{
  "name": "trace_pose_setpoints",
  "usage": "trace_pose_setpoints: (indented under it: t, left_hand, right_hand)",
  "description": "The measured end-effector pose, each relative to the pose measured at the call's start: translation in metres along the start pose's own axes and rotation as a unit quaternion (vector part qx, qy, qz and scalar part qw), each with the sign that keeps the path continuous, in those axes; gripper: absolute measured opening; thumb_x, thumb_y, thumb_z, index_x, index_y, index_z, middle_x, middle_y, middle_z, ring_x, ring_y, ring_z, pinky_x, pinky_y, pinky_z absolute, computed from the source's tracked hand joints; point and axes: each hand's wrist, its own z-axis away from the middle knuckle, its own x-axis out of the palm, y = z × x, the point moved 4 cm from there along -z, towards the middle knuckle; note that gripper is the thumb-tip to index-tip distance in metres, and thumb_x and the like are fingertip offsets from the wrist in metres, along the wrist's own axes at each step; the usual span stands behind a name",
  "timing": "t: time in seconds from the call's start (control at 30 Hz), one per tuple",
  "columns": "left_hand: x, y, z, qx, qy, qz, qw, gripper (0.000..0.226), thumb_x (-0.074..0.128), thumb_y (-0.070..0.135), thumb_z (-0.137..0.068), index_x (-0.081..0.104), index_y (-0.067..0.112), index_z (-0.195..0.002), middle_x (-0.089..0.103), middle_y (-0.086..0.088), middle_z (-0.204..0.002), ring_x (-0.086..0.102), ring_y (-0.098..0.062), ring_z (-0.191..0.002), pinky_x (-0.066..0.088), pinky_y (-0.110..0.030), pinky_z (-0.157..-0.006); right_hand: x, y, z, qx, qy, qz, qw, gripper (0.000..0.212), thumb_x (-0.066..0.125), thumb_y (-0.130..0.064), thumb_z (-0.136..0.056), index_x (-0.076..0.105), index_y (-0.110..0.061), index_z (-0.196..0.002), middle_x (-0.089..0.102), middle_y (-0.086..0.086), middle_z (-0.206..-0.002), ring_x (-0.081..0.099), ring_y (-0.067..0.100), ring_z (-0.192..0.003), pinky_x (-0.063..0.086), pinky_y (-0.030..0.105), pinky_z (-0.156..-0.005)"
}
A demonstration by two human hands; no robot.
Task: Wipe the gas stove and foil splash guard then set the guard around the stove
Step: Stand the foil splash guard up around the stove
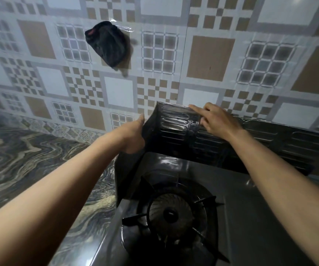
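A dark gas stove (241,192) with a round burner (171,214) and pan supports fills the lower right. A ribbed foil splash guard (176,131) stands upright around its back and left side, bent at the far left corner. My left hand (133,135) grips the guard's left panel from the outside, near the corner. My right hand (216,120) rests on the top edge of the back panel, fingers over the rim and the index finger stretched left along it. The guard's right end runs out of view.
A marbled countertop (30,160) spreads to the left of the stove. Behind is a patterned tiled wall (208,58). A dark cloth (108,43) hangs on the wall at the upper left, under a clear hook or tape.
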Motion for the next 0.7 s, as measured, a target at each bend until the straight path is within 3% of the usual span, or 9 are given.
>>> trace_pose_setpoints:
  t: [0.07, 0.17, 0.27, 0.37, 0.47, 0.53, 0.6, 0.7]
  left_hand:
    - [0.000, -0.005, 0.000, -0.012, -0.016, 0.005, 1.000, 0.091, 0.055, 0.004, -0.084, 0.003, 0.014, -0.158, 0.035, -0.015, -0.157, 0.037, -0.032, -0.142, 0.035, -0.038, -0.113]
    - [-0.002, -0.018, -0.002, -0.010, -0.020, 0.005, 1.000, 0.079, 0.060, 0.016, -0.069, 0.037, 0.017, -0.144, 0.056, -0.014, -0.139, 0.053, -0.033, -0.126, 0.048, -0.046, -0.103]
    - [0.000, -0.029, -0.009, -0.010, -0.021, -0.001, 1.000, 0.060, 0.055, 0.017, -0.061, 0.052, 0.018, -0.121, 0.068, -0.010, -0.113, 0.064, -0.031, -0.104, 0.059, -0.048, -0.084]
    - [0.002, -0.027, -0.004, -0.001, -0.005, -0.010, 1.000, 0.057, 0.052, 0.016, -0.061, 0.055, 0.021, -0.118, 0.069, -0.010, -0.113, 0.064, -0.031, -0.105, 0.056, -0.047, -0.088]
    - [0.001, -0.019, 0.006, 0.001, 0.022, -0.020, 1.000, 0.065, 0.054, 0.013, -0.075, 0.043, 0.018, -0.139, 0.065, -0.012, -0.124, 0.061, -0.032, -0.112, 0.051, -0.040, -0.092]
    - [0.002, -0.015, 0.009, -0.012, 0.022, -0.024, 0.999, 0.081, 0.052, 0.007, -0.083, 0.017, 0.016, -0.156, 0.055, -0.015, -0.141, 0.055, -0.033, -0.124, 0.046, -0.035, -0.095]
    - [0.001, -0.015, 0.012, -0.029, 0.013, -0.029, 0.999, 0.090, 0.048, 0.001, -0.086, -0.003, 0.015, -0.158, 0.046, -0.016, -0.149, 0.048, -0.032, -0.132, 0.040, -0.035, -0.100]
    - [-0.002, -0.016, 0.014, -0.032, 0.011, -0.014, 0.999, 0.093, 0.046, -0.002, -0.087, -0.012, 0.016, -0.157, 0.041, -0.016, -0.153, 0.045, -0.032, -0.135, 0.038, -0.037, -0.107]
  right_hand:
    - [-0.010, -0.007, -0.003, -0.016, 0.030, 0.029, 0.999, 0.071, 0.069, -0.019, -0.088, 0.036, -0.028, -0.151, 0.053, 0.008, -0.116, 0.052, 0.026, -0.107, 0.050, 0.044, -0.093]
    - [-0.019, -0.044, -0.023, -0.059, 0.045, 0.016, 0.997, 0.080, 0.070, -0.024, -0.087, 0.028, -0.025, -0.155, 0.042, 0.011, -0.147, 0.039, 0.029, -0.136, 0.033, 0.047, -0.113]
    - [-0.011, -0.081, -0.052, -0.105, 0.019, -0.035, 0.994, 0.093, 0.074, -0.033, -0.084, 0.017, -0.029, -0.157, 0.023, 0.008, -0.162, 0.020, 0.026, -0.149, 0.017, 0.043, -0.120]
    - [0.014, -0.107, -0.072, -0.130, -0.037, -0.023, 0.991, 0.096, 0.078, -0.041, -0.079, 0.020, -0.030, -0.156, 0.019, 0.007, -0.164, 0.014, 0.026, -0.151, 0.014, 0.046, -0.122]
    - [0.029, -0.121, -0.079, -0.120, -0.006, -0.015, 0.993, 0.085, 0.077, -0.033, -0.082, 0.030, -0.024, -0.152, 0.031, 0.010, -0.158, 0.022, 0.027, -0.149, 0.014, 0.048, -0.121]
    - [0.032, -0.128, -0.079, -0.115, 0.035, 0.001, 0.993, 0.080, 0.075, -0.031, -0.083, 0.033, -0.022, -0.150, 0.037, 0.011, -0.155, 0.027, 0.029, -0.147, 0.016, 0.048, -0.121]
    - [0.033, -0.130, -0.080, -0.120, 0.041, -0.001, 0.992, 0.082, 0.075, -0.031, -0.082, 0.031, -0.021, -0.151, 0.036, 0.010, -0.155, 0.027, 0.028, -0.147, 0.015, 0.047, -0.121]
    - [0.035, -0.131, -0.086, -0.145, 0.017, -0.010, 0.989, 0.092, 0.078, -0.032, -0.079, 0.025, -0.022, -0.153, 0.033, 0.010, -0.157, 0.024, 0.028, -0.148, 0.014, 0.049, -0.122]
